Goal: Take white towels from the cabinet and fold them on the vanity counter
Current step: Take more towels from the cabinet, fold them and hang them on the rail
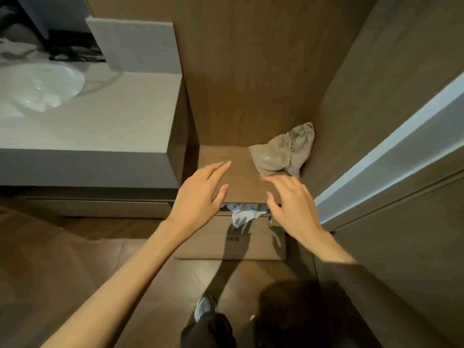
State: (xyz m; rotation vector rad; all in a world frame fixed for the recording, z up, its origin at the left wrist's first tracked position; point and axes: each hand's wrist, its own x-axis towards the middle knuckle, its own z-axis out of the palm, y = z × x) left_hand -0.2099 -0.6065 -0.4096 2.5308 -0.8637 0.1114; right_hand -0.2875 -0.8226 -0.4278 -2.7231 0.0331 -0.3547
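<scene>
L hand (200, 194) & R hand (288, 204) both loose, holding nothing, over front edge of the shelf (226, 156), prob. reaching for the white towel (242, 216) bunched just under that edge; surface (113, 116) at left is for folding.

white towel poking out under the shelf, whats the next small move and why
Probably pinch the white towel with the right hand and draw it out: it hangs from the gap under the wooden shelf, just beside that open hand.
</scene>
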